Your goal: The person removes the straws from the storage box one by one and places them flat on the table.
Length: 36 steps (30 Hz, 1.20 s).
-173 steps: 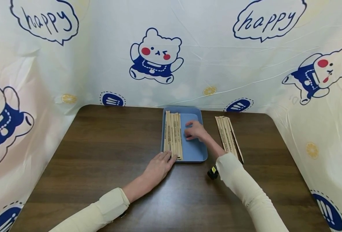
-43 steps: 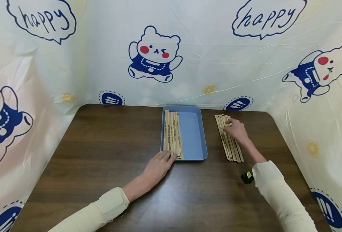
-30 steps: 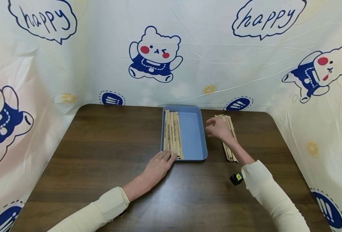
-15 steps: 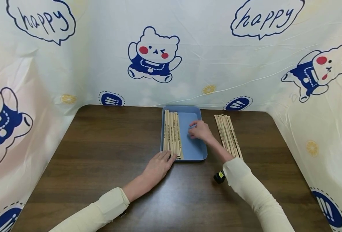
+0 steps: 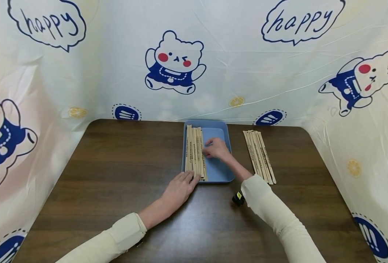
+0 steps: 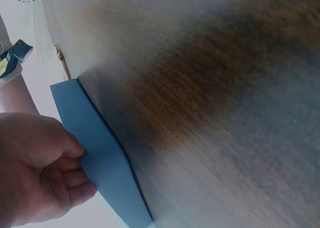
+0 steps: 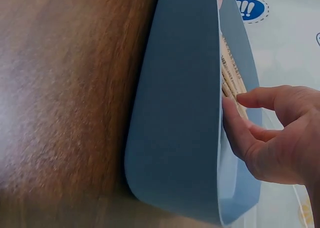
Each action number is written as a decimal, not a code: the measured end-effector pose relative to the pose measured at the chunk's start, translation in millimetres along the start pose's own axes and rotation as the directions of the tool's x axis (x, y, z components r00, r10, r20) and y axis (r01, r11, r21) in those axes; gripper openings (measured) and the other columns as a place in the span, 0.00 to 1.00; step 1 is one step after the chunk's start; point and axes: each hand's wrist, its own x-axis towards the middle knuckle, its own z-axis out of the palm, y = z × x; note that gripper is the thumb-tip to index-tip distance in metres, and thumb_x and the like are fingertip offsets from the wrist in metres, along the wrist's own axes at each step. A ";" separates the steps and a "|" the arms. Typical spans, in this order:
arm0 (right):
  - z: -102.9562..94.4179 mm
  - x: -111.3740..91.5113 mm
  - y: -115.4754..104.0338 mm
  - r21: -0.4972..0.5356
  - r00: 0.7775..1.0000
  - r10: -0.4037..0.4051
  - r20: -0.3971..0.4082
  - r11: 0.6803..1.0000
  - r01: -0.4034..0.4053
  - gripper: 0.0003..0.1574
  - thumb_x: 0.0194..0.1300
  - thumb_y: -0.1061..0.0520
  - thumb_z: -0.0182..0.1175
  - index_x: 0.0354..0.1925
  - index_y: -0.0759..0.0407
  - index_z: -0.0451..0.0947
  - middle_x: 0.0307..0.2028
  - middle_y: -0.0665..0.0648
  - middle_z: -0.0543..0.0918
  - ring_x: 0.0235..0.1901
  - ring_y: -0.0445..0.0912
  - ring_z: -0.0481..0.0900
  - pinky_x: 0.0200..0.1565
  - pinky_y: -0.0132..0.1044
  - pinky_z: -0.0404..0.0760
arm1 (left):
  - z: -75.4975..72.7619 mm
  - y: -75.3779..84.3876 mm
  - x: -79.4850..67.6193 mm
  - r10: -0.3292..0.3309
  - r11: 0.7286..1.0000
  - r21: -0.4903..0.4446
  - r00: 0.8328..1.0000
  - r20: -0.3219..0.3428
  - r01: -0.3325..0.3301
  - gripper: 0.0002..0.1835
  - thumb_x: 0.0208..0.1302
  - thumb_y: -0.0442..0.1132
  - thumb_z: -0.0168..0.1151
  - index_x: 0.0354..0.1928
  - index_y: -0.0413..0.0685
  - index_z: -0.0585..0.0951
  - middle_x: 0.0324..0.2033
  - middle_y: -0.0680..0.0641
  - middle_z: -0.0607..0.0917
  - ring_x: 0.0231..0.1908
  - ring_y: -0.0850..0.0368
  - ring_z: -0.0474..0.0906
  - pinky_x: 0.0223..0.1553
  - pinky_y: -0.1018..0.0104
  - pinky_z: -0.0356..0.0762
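Observation:
A blue rectangular tray (image 5: 218, 173) stands at the table's far edge. In its left half, a row of long, slim, paper-wrapped chopsticks (image 5: 194, 149) with dark print lies lengthwise. My left hand (image 5: 177, 190) holds the tray's near left edge at the chopsticks' ends; the left wrist view shows curled fingers (image 6: 82, 192) against the blue wall. Inside the tray, my right hand (image 5: 217, 149) has its fingertips right at the row's right side. Thumb and finger stand slightly apart around the chopsticks' edge in the right wrist view.
A second bundle of paper-wrapped chopsticks (image 5: 259, 155) lies slightly slanted on the brown table (image 5: 131, 157), right of the tray. A printed cloth (image 5: 227, 73) hangs close behind the tray and on both sides. A small black device (image 5: 238, 198) sits at my right wrist.
My right hand has moved left from the bundle on the table into the tray, up to the row of chopsticks, with none visible in it on the way. My left hand has stayed put.

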 end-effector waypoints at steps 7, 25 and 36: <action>6.7 6.9 2.0 -0.038 1.000 0.006 0.014 0.999 -0.005 0.20 0.64 0.65 0.64 0.53 0.71 0.77 0.31 0.62 0.86 0.24 0.48 0.86 0.29 0.37 0.86 | -0.1 0.6 -0.8 0.002 1.000 0.003 1.000 0.008 -0.002 0.24 0.67 0.32 0.64 0.65 0.46 0.77 0.58 0.38 0.80 0.59 0.45 0.77 0.59 0.55 0.75; 14.2 4.6 -12.0 -0.250 0.999 -0.037 -0.018 0.968 0.031 0.12 0.62 0.64 0.64 0.43 0.70 0.80 0.33 0.65 0.86 0.22 0.49 0.86 0.25 0.35 0.83 | -0.4 -0.4 0.3 -0.008 1.000 -0.016 1.000 0.017 0.008 0.24 0.68 0.31 0.63 0.65 0.45 0.77 0.59 0.38 0.79 0.59 0.44 0.76 0.60 0.54 0.74; -5.2 6.0 -10.1 -0.177 1.000 0.015 -0.004 0.984 -0.016 0.23 0.62 0.63 0.63 0.55 0.69 0.77 0.32 0.63 0.86 0.22 0.47 0.85 0.28 0.37 0.85 | -1.3 -0.2 -0.6 -0.010 1.000 -0.012 1.000 0.026 0.010 0.24 0.67 0.31 0.63 0.65 0.45 0.77 0.59 0.38 0.79 0.60 0.44 0.76 0.60 0.55 0.74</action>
